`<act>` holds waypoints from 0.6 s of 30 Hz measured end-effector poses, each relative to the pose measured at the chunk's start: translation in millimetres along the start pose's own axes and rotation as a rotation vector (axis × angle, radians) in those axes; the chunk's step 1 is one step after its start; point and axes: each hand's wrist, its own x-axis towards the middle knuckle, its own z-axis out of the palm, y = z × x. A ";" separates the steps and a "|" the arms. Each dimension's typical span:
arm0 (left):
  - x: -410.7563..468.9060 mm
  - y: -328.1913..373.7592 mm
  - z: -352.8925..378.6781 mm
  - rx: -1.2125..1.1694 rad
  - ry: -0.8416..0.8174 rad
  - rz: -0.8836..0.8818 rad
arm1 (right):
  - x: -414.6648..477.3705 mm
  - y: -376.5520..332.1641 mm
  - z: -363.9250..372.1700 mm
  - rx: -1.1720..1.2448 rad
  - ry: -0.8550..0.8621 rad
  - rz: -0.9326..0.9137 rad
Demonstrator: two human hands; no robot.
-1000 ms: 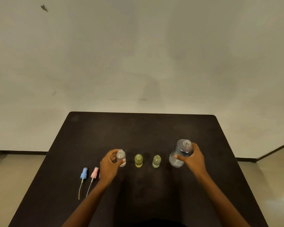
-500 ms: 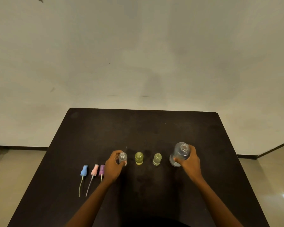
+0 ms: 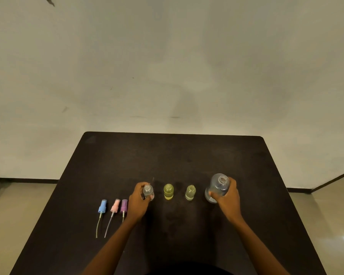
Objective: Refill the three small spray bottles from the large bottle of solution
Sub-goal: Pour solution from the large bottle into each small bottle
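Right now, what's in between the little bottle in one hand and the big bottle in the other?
In the head view, two small open bottles of yellowish liquid stand between the small clear bottle and the large bottle.

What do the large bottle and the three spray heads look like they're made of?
Large bottle: clear, glossy plastic or glass; the table shows through it, so which one is open. Blue spray head, pink spray head and purple spray head: opaque matte plastic, with thin translucent dip tubes.

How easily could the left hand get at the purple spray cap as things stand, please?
Probably easily: the left hand sits right beside the purple spray cap, nothing between them. But it grips a small clear bottle, so it must let go first.
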 end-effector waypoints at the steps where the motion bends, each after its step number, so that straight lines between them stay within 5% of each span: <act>1: 0.3 -0.4 0.4 0.015 -0.003 -0.001 | 0.2 0.7 0.0 -0.003 -0.001 0.003; 14: -3.1 -2.2 -2.6 -0.019 -0.046 0.045 | -4.0 -2.8 -2.5 0.019 -0.049 0.065; 18: -7.0 -12.1 -6.5 0.022 -0.038 0.045 | -17.4 -0.2 -7.2 0.024 0.081 0.218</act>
